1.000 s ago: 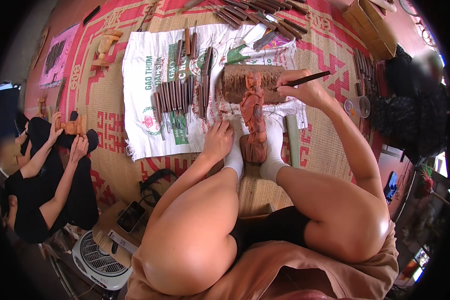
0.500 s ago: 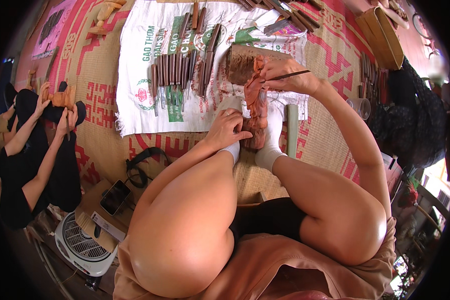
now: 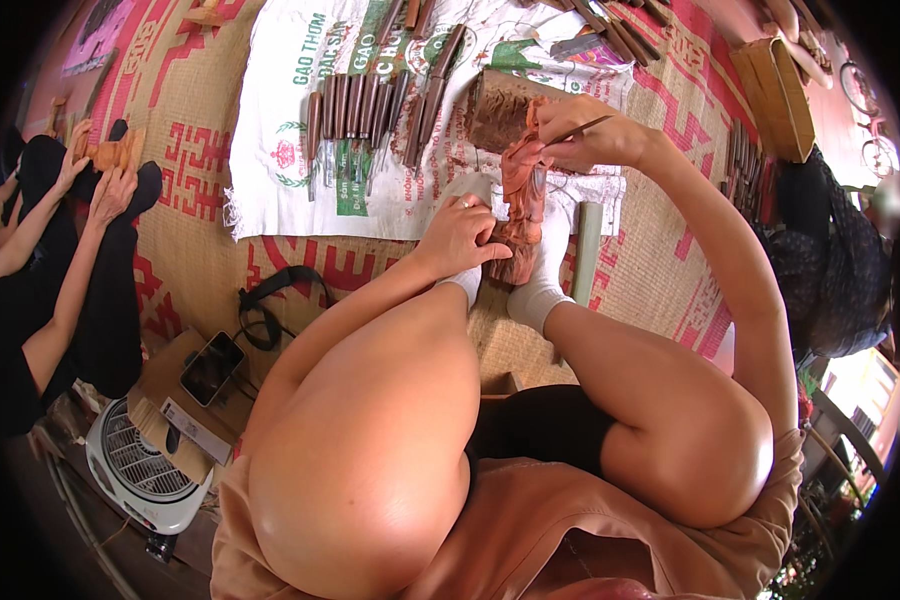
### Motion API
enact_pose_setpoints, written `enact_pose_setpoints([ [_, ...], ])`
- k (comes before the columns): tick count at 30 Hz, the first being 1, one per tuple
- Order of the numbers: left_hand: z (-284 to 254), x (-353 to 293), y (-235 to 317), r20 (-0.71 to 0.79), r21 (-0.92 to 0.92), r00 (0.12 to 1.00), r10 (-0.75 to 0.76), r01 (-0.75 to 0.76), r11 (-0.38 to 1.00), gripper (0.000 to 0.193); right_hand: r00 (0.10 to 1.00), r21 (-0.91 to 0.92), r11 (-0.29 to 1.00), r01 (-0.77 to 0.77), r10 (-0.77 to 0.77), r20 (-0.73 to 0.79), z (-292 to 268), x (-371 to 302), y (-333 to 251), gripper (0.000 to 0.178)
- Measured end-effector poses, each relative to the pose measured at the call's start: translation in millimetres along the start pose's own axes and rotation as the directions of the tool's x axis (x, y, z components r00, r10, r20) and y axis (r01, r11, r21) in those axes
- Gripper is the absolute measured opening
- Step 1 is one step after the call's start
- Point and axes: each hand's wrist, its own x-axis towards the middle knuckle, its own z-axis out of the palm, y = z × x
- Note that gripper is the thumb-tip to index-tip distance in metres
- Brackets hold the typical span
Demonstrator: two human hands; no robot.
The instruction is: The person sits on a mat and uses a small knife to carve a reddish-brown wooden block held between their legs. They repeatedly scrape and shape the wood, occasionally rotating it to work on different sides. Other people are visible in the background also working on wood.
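A carved reddish-brown wooden figure [image 3: 523, 190] stands between my white-socked feet, its far end beside a rough brown wood block [image 3: 500, 112]. My left hand [image 3: 458, 238], with a ring on one finger, is closed about the figure's near end, its thumb pressed on the base. Some of its fingertips are hidden. At the figure's far end, my right hand [image 3: 592, 135] pinches a slim dark carving tool [image 3: 582, 128], which slants up to the right. The tool's working tip is hidden by hand and wood.
Several dark-handled chisels [image 3: 358, 108] lie on a white printed sack [image 3: 270, 200] over a patterned mat. A grey-green bar [image 3: 587, 250] lies by my right foot. To the left, a co-worker's hands [image 3: 112, 190] hold another carving. A white fan [image 3: 145, 470] and phone [image 3: 210, 368] are nearby.
The whole view has shifted slightly. The carving tool in my right hand has tilted more steeply, while my left hand keeps its place on the figure. The co-worker's hands have moved closer together.
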Motion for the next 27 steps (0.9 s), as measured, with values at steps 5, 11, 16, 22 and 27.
enact_pose_setpoints([
  [5,3.7,-0.5,-1.6,-0.054,0.008,0.998,0.037,-0.037,0.999,0.054,0.997,0.055,0.998,-0.007,0.011,-0.074,4.1,-7.4,2.5,0.015],
  [11,1.5,0.3,-2.1,0.004,-0.025,1.0,0.0,0.0,1.0,0.056,0.997,0.009,0.997,-0.073,0.073,0.004,-3.4,0.0,-11.9,0.015],
  [16,3.2,0.0,-3.4,-0.054,0.019,0.997,0.052,-0.051,0.999,0.056,0.981,0.236,0.971,-0.032,0.076,-0.181,8.8,-8.7,5.9,0.013],
  [22,3.1,-0.3,-3.1,-0.022,0.038,0.999,0.025,-0.025,0.999,0.055,0.991,-0.019,0.999,-0.036,0.034,-0.131,6.8,-4.1,-12.0,0.012],
  [27,0.8,1.3,-2.6,0.011,0.024,1.0,0.003,-0.003,1.0,0.055,0.98,0.137,0.99,0.042,-0.014,-0.201,12.8,-9.6,8.2,0.012],
])
